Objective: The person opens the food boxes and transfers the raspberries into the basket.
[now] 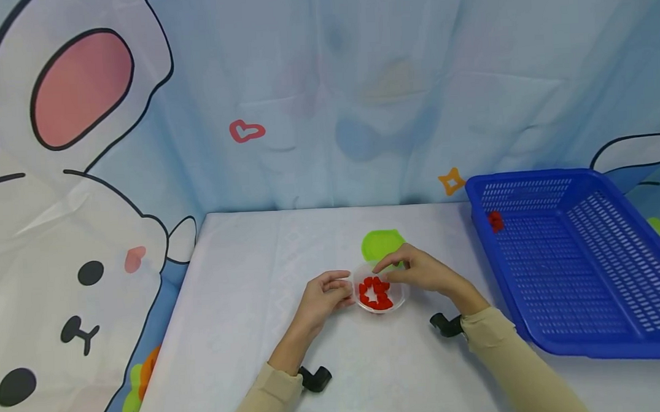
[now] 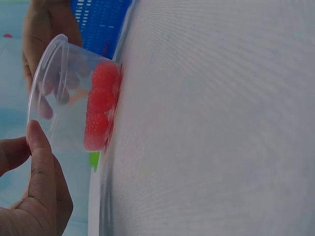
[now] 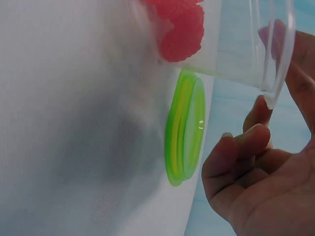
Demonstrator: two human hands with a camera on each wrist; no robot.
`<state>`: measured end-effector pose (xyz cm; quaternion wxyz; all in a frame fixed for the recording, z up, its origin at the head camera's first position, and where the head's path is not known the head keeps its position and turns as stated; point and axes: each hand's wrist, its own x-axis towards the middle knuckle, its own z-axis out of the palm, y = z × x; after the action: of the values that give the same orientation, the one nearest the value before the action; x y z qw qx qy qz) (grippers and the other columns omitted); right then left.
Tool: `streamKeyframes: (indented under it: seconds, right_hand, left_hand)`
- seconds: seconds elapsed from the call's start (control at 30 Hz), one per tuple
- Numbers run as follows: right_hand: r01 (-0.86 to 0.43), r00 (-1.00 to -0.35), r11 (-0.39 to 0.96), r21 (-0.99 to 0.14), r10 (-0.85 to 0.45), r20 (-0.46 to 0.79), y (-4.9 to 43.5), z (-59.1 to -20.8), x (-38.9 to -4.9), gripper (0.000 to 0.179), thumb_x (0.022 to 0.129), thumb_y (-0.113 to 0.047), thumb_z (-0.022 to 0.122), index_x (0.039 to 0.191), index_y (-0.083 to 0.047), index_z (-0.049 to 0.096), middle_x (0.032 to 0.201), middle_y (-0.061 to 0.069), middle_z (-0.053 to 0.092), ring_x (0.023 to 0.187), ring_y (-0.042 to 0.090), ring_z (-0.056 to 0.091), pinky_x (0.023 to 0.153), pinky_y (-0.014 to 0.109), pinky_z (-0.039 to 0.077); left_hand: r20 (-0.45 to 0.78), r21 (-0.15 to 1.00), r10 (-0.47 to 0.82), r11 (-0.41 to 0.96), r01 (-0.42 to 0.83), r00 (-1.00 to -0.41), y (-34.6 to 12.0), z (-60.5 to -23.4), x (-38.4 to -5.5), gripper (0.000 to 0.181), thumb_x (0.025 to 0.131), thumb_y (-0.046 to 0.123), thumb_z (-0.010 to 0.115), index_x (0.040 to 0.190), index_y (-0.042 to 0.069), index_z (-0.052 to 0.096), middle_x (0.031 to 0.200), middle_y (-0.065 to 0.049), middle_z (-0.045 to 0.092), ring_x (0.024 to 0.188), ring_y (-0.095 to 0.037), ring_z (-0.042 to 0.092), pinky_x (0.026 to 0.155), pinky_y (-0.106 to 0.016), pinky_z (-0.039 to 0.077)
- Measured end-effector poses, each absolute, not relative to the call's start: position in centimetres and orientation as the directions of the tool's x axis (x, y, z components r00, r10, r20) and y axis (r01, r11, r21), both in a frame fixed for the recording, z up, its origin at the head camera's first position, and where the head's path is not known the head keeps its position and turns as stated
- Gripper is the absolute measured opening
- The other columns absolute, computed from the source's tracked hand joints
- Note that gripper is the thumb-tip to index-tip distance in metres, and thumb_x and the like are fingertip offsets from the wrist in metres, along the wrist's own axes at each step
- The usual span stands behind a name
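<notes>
You have a blue basket (image 1: 599, 286) on your right, a white table (image 1: 245, 283) before you, a cartoon-printed backdrop (image 1: 312, 59) beyond.

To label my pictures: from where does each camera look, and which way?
Head: head-worn, facing forward and down at clear round plastic cup; left hand, right hand, beige sleeves show.
Left wrist: wrist-worn, facing the cup; both hands show.
Right wrist: likewise, facing cup and green plastic lid; right hand shows.
Both wrist views share the cup.
</notes>
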<state>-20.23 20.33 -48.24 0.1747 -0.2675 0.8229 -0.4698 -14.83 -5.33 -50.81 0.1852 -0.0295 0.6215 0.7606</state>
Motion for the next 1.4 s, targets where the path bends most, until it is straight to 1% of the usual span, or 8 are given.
streamKeyframes:
  seconds: [0.1,0.2,0.37,0.47,0.6,0.9,1.2,1.4]
  right_hand:
    - [-0.295,-0.748,0.378,-0.878,-0.663,-0.034,20.1,-48.7,-20.6,0.017,0.092,-0.004,0.069,0.107,-0.005,0.077,0.075,0.005,0.060,0.078,0.030,0.051,0.066,0.028,0.045]
    - [-0.299,-0.716,0.366,-0.881,-0.696,-0.046,19.8,-49.0,-20.7,0.018,0.091,0.000,0.068,0.106,-0.005,0.078,0.074,0.005,0.057,0.076,0.029,0.048,0.067,0.029,0.045]
    - [-0.387,-0.695,0.390,-0.835,-0.719,-0.014,19.1,-48.9,-20.5,0.023,0.086,0.009,0.068,0.102,-0.003,0.078,0.073,0.007,0.061,0.071,0.023,0.048,0.062,0.027,0.047]
    - [-0.423,-0.708,0.446,-0.789,-0.706,-0.019,18.9,-48.8,-20.4,0.025,0.084,0.010,0.070,0.100,-0.007,0.080,0.084,0.005,0.064,0.081,0.025,0.047,0.067,0.029,0.046]
    - [-0.432,-0.730,0.527,-0.732,-0.680,-0.059,18.8,-48.9,-20.3,0.031,0.081,0.010,0.069,0.098,-0.013,0.081,0.092,0.003,0.060,0.090,0.027,0.043,0.069,0.033,0.041]
    - [-0.429,-0.743,0.630,-0.647,-0.654,-0.144,18.4,-48.6,-20.5,0.036,0.077,0.012,0.071,0.093,-0.019,0.080,0.091,0.005,0.055,0.088,0.026,0.045,0.068,0.031,0.044]
    - [-0.395,-0.737,0.630,-0.668,-0.652,-0.180,18.4,-48.7,-20.6,0.032,0.080,0.008,0.073,0.094,-0.021,0.078,0.096,0.004,0.055,0.094,0.025,0.045,0.073,0.033,0.047]
    - [-0.367,-0.725,0.573,-0.733,-0.670,-0.161,18.8,-48.9,-20.6,0.027,0.083,0.002,0.075,0.101,-0.018,0.078,0.099,0.003,0.057,0.097,0.029,0.044,0.076,0.035,0.046]
  left_hand:
    - [-0.274,0.934,0.247,-0.163,-0.318,-0.930,-5.3,-50.8,-14.9,0.033,0.094,0.001,0.069,0.126,-0.004,0.062,0.099,-0.012,0.064,0.083,-0.019,0.068,0.081,-0.034,0.061]
    - [-0.273,0.932,0.248,-0.172,-0.320,-0.930,-5.3,-50.8,-14.9,0.033,0.094,0.000,0.068,0.126,-0.004,0.062,0.098,-0.012,0.064,0.083,-0.018,0.067,0.081,-0.034,0.061]
    - [-0.264,0.933,0.250,-0.180,-0.313,-0.932,-5.3,-50.8,-14.9,0.033,0.093,-0.001,0.068,0.125,-0.005,0.062,0.097,-0.011,0.064,0.082,-0.018,0.068,0.080,-0.034,0.061]
    - [-0.261,0.933,0.252,-0.182,-0.310,-0.932,-5.3,-50.9,-14.9,0.033,0.093,-0.001,0.068,0.125,-0.005,0.062,0.097,-0.011,0.064,0.082,-0.018,0.068,0.081,-0.034,0.061]
    - [-0.260,0.934,0.250,-0.178,-0.308,-0.933,-5.3,-50.8,-15.0,0.032,0.094,0.000,0.068,0.125,-0.004,0.062,0.098,-0.011,0.064,0.081,-0.019,0.068,0.081,-0.034,0.061]
    - [-0.258,0.933,0.253,-0.185,-0.308,-0.932,-5.3,-51.0,-15.0,0.032,0.094,0.000,0.068,0.125,-0.004,0.062,0.097,-0.011,0.064,0.083,-0.019,0.067,0.081,-0.035,0.061]
    - [-0.263,0.932,0.250,-0.183,-0.312,-0.932,-5.3,-51.1,-14.9,0.032,0.094,0.000,0.068,0.125,-0.005,0.062,0.097,-0.011,0.064,0.083,-0.019,0.067,0.080,-0.034,0.061]
    - [-0.261,0.933,0.247,-0.182,-0.310,-0.933,-5.3,-51.1,-14.9,0.031,0.094,0.000,0.069,0.124,-0.005,0.062,0.097,-0.011,0.064,0.083,-0.019,0.067,0.080,-0.035,0.061]
